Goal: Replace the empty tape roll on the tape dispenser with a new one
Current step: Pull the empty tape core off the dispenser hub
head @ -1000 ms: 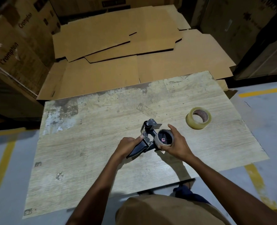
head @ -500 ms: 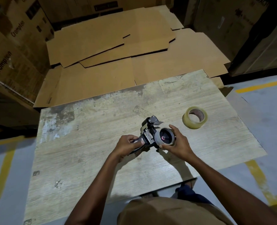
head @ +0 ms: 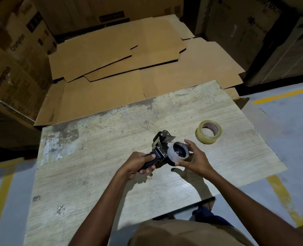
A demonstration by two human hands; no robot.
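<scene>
The left hand (head: pixel 137 163) is clenching the handle of the tape dispenser (head: pixel 160 150), steadying it above the desk (head: pixel 97 192) so the right hand (head: pixel 195 159) can cup the empty roll (head: pixel 178 154) and pull. The new roll (head: pixel 208 131) is lying ready near the right edge.

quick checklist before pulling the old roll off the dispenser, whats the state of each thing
1. Left hand gripping the dispenser handle: ok.
2. Right hand on the empty roll, fingers around its rim: ok.
3. Dispenser lifted clear of the table: cannot tell.
4. New tape roll lying flat on the table, beyond the right hand: ok.
5. Old roll off the hub: not ok, it's on it.
6. Cutter blade clear of fingers: ok, it's at the far end.
</scene>
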